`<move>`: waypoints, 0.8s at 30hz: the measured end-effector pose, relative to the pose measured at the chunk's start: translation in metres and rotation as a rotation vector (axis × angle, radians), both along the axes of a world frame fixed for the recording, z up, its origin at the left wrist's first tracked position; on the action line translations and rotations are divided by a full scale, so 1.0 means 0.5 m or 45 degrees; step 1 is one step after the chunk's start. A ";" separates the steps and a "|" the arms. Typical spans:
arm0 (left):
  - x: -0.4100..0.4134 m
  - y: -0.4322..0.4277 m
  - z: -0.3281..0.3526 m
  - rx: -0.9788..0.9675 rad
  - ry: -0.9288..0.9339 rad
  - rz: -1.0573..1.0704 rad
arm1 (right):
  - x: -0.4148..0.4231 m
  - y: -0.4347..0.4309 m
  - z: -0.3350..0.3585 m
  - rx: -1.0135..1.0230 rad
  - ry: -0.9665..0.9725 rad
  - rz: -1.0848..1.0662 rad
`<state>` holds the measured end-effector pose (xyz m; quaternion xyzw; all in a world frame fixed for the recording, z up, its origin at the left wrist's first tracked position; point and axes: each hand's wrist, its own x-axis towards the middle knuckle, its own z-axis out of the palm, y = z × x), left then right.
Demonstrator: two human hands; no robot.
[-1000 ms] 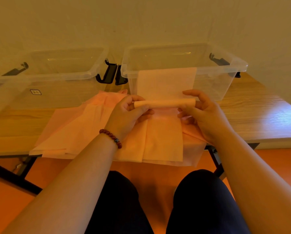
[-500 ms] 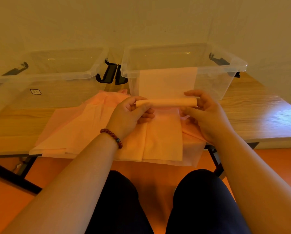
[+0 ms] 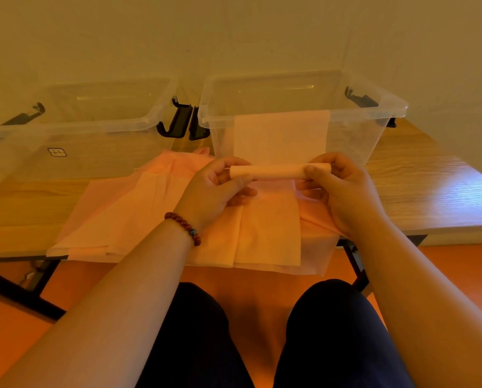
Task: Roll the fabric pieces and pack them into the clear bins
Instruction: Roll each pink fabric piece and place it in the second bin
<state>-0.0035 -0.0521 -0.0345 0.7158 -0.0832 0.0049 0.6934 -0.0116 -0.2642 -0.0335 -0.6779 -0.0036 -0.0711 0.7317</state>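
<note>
A pale peach fabric piece is partly wound into a roll (image 3: 279, 171) held above the table. My left hand (image 3: 217, 189) pinches the roll's left end and my right hand (image 3: 337, 189) pinches its right end. The unrolled part of the fabric (image 3: 281, 135) rises from the roll and drapes over the front rim of the right clear bin (image 3: 374, 110). The left clear bin (image 3: 99, 124) stands beside it. Under my hands lies a pile of peach fabric pieces (image 3: 155, 217), hanging over the table's front edge.
The wooden table (image 3: 419, 191) stands against a plain wall, with bare wood to the right of the bins. Black latch handles (image 3: 183, 121) jut out between the two bins. My knees are below the table edge, over an orange floor.
The roll has grown a little thicker and moved slightly up toward the right bin, taking in more of the draped fabric. Both hands keep their hold on its ends.
</note>
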 end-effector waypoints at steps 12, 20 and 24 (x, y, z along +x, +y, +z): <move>0.000 0.000 -0.001 0.007 0.001 -0.014 | 0.002 0.001 -0.007 -0.107 -0.057 -0.046; -0.002 -0.003 -0.002 0.077 -0.010 0.030 | -0.003 -0.004 -0.007 -0.088 -0.079 0.037; -0.004 -0.001 0.000 0.024 -0.023 -0.023 | -0.003 -0.002 -0.004 -0.085 -0.074 0.015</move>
